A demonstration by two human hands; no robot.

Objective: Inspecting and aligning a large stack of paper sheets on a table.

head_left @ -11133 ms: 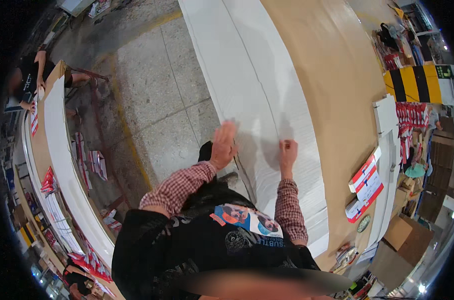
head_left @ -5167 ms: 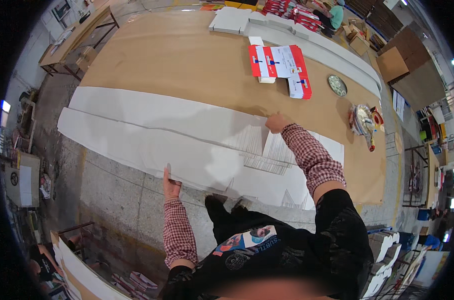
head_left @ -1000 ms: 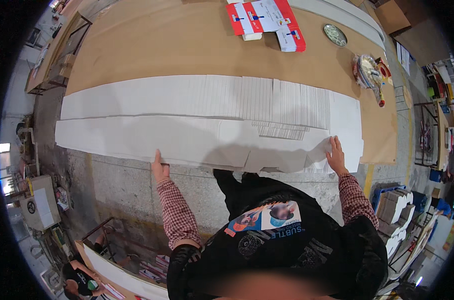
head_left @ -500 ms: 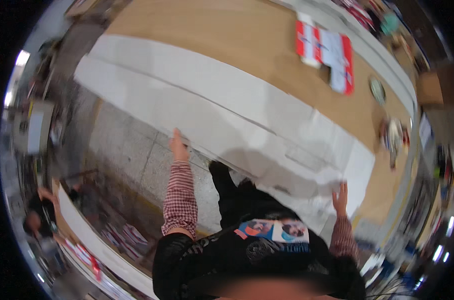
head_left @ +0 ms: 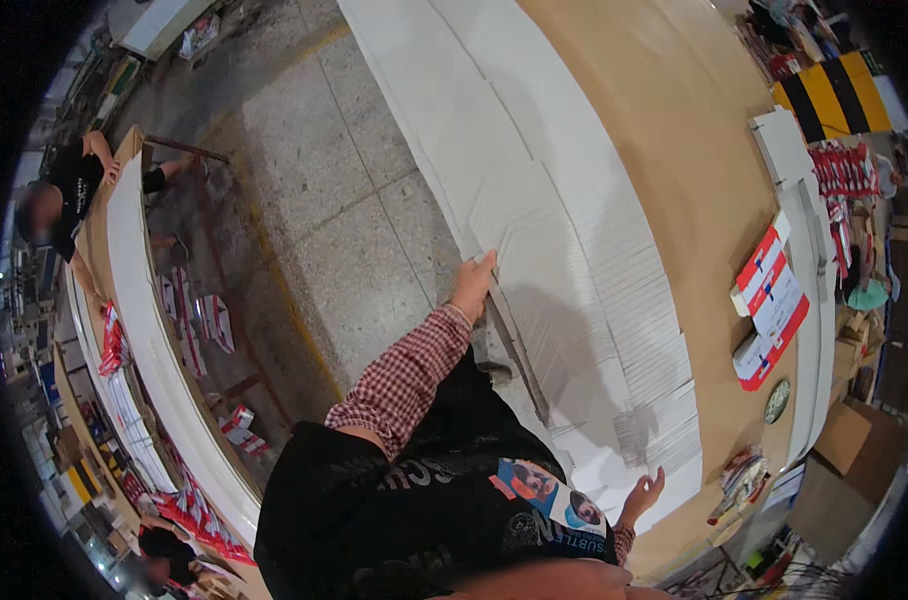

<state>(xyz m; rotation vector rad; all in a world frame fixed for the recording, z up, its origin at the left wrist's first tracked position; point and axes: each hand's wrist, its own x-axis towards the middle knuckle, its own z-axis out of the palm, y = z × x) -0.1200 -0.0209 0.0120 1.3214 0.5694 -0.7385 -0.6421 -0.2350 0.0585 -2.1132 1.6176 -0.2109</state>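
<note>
A long layered strip of white sheets [head_left: 554,240] lies along the near side of a brown-topped table, with fine ridged lines across its surface. My left hand [head_left: 471,287] is at the strip's left edge, its fingers closed round the edge and partly hidden. Close to the strip's near end is my right hand [head_left: 642,493], held low with its fingers apart and nothing in it. Whether the right fingers touch the sheets I cannot tell.
Flat red-and-white printed cartons [head_left: 772,305] lie on the brown tabletop [head_left: 654,110] to the right, near a round dish-like object [head_left: 777,400]. At the left, a co-worker [head_left: 74,200] stands by another long table [head_left: 129,240]. Open brown boxes [head_left: 824,490] stand at the right.
My view has turned, so the table now runs more up and down the picture. My left hand appears farther right, still at the strip's edge. The right hand remains open near the near end.
</note>
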